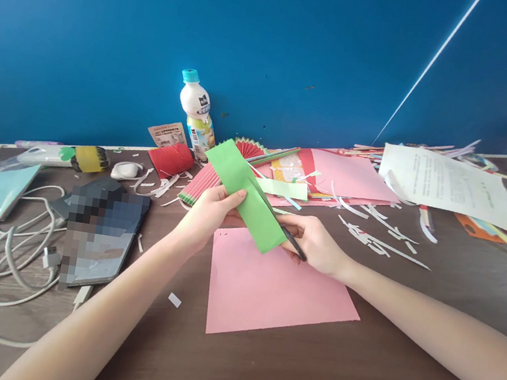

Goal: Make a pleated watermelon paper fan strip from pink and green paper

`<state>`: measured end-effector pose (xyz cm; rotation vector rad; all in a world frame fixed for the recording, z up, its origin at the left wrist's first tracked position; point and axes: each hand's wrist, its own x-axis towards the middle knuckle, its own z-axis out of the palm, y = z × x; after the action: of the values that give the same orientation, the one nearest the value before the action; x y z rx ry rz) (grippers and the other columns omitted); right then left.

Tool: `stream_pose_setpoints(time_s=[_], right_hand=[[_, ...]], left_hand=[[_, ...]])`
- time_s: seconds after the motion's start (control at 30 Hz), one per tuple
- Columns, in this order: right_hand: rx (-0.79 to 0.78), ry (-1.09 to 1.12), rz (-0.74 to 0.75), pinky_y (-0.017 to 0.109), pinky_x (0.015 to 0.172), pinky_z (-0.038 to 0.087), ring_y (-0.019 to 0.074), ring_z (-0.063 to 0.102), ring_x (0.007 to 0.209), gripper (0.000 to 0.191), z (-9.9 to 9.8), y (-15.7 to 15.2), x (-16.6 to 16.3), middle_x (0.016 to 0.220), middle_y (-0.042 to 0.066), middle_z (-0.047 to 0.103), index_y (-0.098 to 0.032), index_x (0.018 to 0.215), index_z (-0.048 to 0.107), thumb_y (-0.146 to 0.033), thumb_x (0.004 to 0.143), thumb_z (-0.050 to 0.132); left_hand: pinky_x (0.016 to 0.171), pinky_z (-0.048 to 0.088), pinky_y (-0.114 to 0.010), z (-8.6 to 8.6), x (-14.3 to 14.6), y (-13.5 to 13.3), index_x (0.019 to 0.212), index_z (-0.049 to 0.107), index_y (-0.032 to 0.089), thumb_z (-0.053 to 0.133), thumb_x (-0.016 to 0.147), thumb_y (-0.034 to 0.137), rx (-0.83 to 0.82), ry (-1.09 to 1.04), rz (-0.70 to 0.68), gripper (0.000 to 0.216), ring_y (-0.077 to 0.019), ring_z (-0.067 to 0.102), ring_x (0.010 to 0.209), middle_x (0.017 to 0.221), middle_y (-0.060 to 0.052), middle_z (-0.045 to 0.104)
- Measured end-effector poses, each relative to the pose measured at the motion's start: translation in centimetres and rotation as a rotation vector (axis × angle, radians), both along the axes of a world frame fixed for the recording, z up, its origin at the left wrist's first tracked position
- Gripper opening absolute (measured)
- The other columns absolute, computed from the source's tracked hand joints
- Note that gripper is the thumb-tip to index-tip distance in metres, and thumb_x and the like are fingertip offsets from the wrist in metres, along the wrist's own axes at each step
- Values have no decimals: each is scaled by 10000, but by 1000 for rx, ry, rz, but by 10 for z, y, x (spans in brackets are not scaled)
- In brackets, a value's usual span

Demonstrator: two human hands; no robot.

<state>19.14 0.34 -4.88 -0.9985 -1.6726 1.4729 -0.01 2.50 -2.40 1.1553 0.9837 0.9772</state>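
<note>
A strip of green paper (259, 213) is pinched in my left hand (209, 212), thumb on top, and slants from upper left to lower right. My right hand (316, 244) grips a pair of dark-handled scissors (293, 244) along the paper's right edge. The blades are mostly hidden behind the green paper, so I cannot tell how far they are into it. Below both hands a sheet of pink paper (275, 301) lies flat on the dark table. Behind the green strip sits a pleated pink and green paper fan (201, 185).
A bottle with a blue cap (194, 105) stands against the blue wall. To the left are a phone (104, 250), white cables (2, 279) and an earbud case (125, 170). White paper scraps (371, 233) and a printed sheet (458, 186) lie at the right.
</note>
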Motion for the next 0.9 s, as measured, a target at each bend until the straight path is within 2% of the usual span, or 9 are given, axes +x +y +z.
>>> stream_pose_setpoints(time_s=[0.13,0.33,0.6,0.9], right_hand=[[0,12,-6,199,391,299,55,343,431,192,0,0,-1,500,-65,419,-120,850,640,-155,701,525],[7,11,-6,186,383,303,46,331,407,242,-2,2,0,472,-80,386,-114,919,653,-164,697,571],[-7,35,-4,185,366,298,48,372,388,395,-4,3,0,515,-54,498,-118,985,645,-62,680,400],[1,10,-11,181,370,292,48,377,407,404,-5,3,1,570,-33,554,-120,1037,646,-62,695,437]], left_hand=[[780,565,-399,1,2,-1,923,645,108,554,827,274,-34,-15,12,212,-231,679,824,910,-114,710],[836,537,-411,2,2,-1,958,635,98,512,854,230,-60,-12,8,208,-221,676,844,924,-111,709],[764,553,-378,1,7,-5,915,640,99,500,860,217,-85,25,-18,191,-212,683,765,867,-108,714],[696,560,-331,-5,9,-4,923,625,92,507,855,221,-101,7,-31,188,-205,682,748,820,-101,711]])
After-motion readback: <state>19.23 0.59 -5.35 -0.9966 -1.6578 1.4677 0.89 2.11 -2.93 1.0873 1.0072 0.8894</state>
